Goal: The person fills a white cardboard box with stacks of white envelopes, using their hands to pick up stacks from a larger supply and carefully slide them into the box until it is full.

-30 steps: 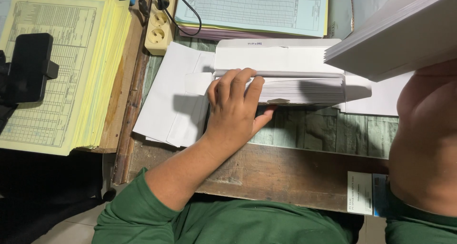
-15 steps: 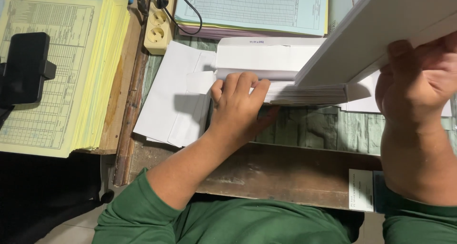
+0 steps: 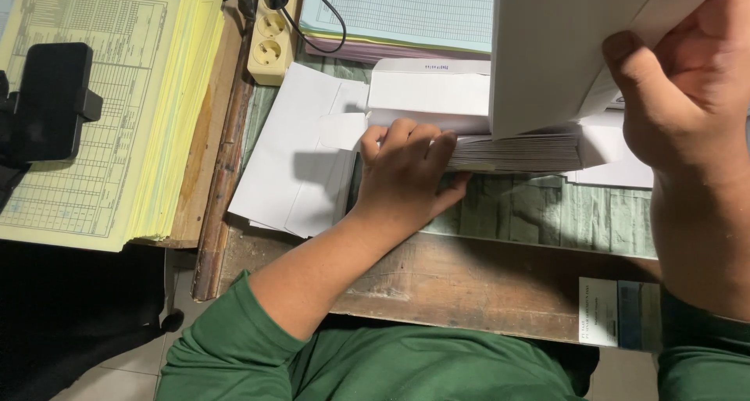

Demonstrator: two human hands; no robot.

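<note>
Right now the left hand [image 3: 406, 174] lies flat, fingers open, pressing the near end of the flat paper stack [image 3: 516, 152]. Just right of that stack, the right hand [image 3: 680, 96] pinches a lifted white bundle [image 3: 562, 49]. Sorting looks underway; next needs a gentle set-down. Left of the stack lie white envelopes [image 3: 297, 159], farther left yellow forms [image 3: 109, 112], behind a cream socket strip [image 3: 271, 37]

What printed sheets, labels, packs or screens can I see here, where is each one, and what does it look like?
Yellow form stack: left, thick pile, grid-printed.
Pale blue form stack: top centre, fine table lines.
White paper wrapper: behind the left hand, flat, opened.
Small label: desk's front edge, right; white and blue panels.
Black phone: far left, on a holder, back showing.
</note>
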